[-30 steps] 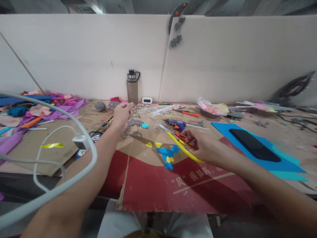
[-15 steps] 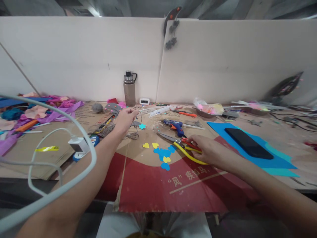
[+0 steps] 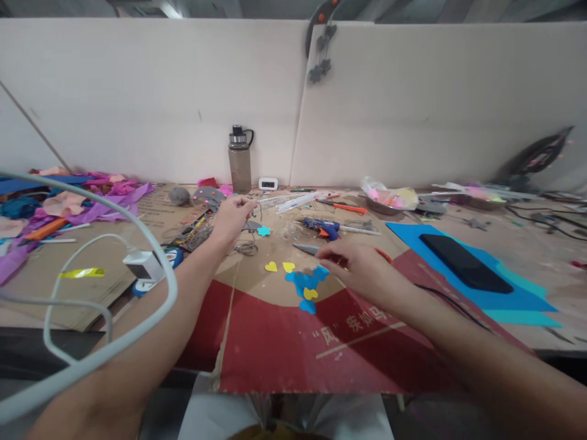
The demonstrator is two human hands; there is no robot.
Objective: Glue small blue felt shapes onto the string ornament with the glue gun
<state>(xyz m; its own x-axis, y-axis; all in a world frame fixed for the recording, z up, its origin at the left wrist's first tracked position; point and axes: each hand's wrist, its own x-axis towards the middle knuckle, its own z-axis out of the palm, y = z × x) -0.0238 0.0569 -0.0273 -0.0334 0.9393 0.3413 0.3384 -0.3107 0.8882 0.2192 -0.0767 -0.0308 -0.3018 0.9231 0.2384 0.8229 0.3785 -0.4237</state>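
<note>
My left hand (image 3: 235,215) hangs over the middle of the table with its fingertips pinched. A thin grey string (image 3: 261,211) curves down from them. Just below lies a turquoise paper star (image 3: 263,231). My right hand (image 3: 355,261) is over the scissors (image 3: 306,249), its fingers a little apart and nothing seen in them; it hides most of the handles. Beside its fingertips lie blue paper hearts (image 3: 306,281) in a cluster, with one yellow heart (image 3: 310,294) on top. Two more yellow hearts (image 3: 271,267) lie to the left.
A blue glue gun (image 3: 323,227) lies behind my right hand. A phone (image 3: 465,263) rests on blue sheets (image 3: 527,299) at the right. A bottle (image 3: 240,162) stands by the wall. A white cable (image 3: 169,263) loops across my left forearm.
My right hand has let go of the scissors handles and moved left toward the blue hearts. My left hand stays nearly where it was, still pinched.
</note>
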